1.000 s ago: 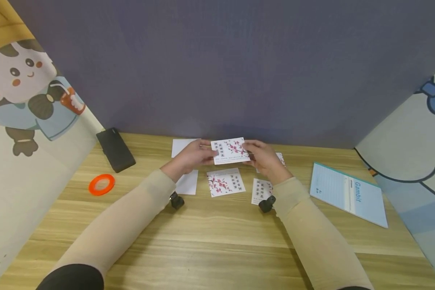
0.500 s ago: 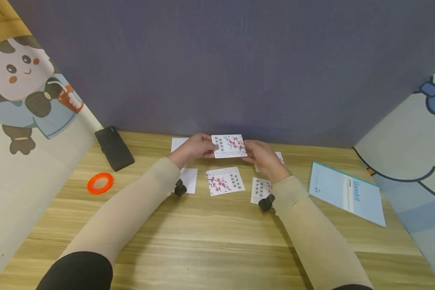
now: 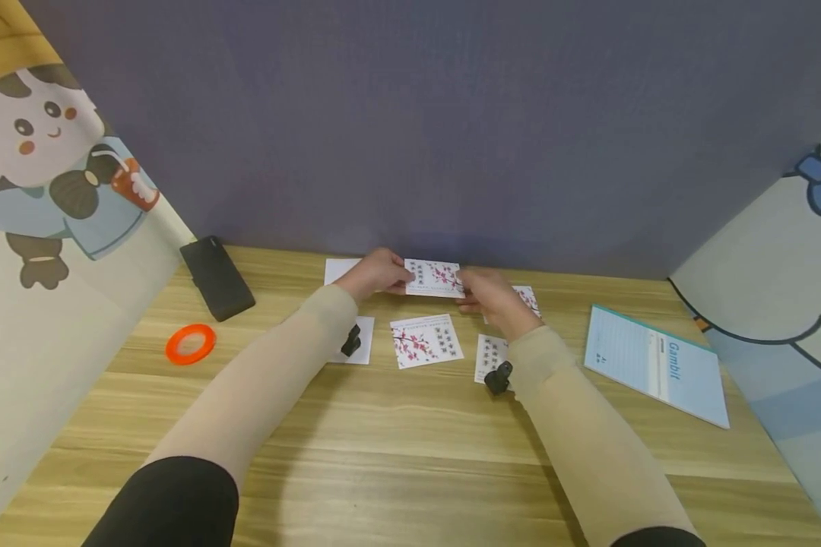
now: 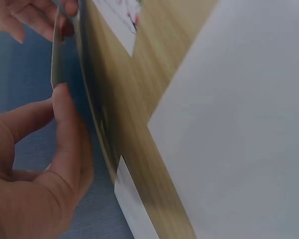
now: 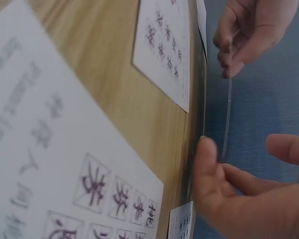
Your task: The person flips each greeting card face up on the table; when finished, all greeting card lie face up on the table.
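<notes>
A white card with pink plum blossom and dark characters is held near the back wall. My left hand pinches its left edge between thumb and fingers; in the left wrist view the card shows edge-on above the left fingertips. My right hand holds the opposite edge. From the right wrist, the card's near end lies between the right fingers, with the thumb apart from it. Below the held card, a similar blossom card lies upside down to me on the table.
Two plain white cards, a back one and a front one, lie on the left, partly covered by my arm. Blossom cards lie at right. An orange ring, black phone-like slab and Gambit notebook flank them.
The held card has moved slightly away from me toward the back wall and a little right. My left hand has reached farther forward and right with it; the right hand has shifted only slightly.
</notes>
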{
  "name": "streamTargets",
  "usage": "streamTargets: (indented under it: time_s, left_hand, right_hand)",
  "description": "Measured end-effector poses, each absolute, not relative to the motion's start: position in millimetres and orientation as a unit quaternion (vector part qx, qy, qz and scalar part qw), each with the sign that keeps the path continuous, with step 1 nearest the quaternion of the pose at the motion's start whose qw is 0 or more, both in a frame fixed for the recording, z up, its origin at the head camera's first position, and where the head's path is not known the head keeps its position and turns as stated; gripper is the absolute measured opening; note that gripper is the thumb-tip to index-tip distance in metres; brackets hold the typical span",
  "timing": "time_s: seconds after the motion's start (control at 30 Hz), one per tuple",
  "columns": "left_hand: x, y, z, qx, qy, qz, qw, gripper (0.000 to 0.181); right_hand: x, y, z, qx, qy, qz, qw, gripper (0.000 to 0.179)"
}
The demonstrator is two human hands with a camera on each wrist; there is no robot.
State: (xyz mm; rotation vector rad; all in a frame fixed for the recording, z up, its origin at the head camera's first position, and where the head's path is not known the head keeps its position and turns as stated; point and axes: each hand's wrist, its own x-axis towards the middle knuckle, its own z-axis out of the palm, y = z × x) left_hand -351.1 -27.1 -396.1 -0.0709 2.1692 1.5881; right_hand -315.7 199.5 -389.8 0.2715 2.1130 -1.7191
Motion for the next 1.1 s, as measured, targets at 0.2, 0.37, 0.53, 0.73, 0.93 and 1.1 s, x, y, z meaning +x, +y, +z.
streamTargets:
  time_s: [0.2, 0.37, 0.53, 0.73, 0.93, 1.1]
  left_hand:
    - [-355, -24, -399, 0.034, 0.864, 0.462, 0.198, 0.027]
    - [-358, -23, -400, 0.082, 0.913, 0.357, 0.177, 0.054]
    - [-359, -21, -399, 0.101, 0.921, 0.324, 0.189, 0.047]
    - [-358, -18, -397, 0.116, 0.932, 0.284, 0.193, 0.037]
    - [-356, -17, -397, 0.139, 0.941, 0.247, 0.185, 0.024]
    - [-354, -16, -396, 0.137, 0.944, 0.239, 0.183, 0.024]
  right_hand:
    - [-315, 200, -389, 0.106, 0.782, -0.57, 0.229, 0.067]
    - [-314, 199, -389, 0.104, 0.79, -0.556, 0.237, 0.064]
    - [-313, 202, -389, 0.1, 0.796, -0.542, 0.252, 0.061]
    - [-313, 207, -388, 0.069, 0.804, -0.52, 0.282, 0.062]
    - [-311, 209, -388, 0.032, 0.826, -0.484, 0.288, 0.062]
    - [-310, 211, -386, -0.002, 0.861, -0.422, 0.283, 0.044]
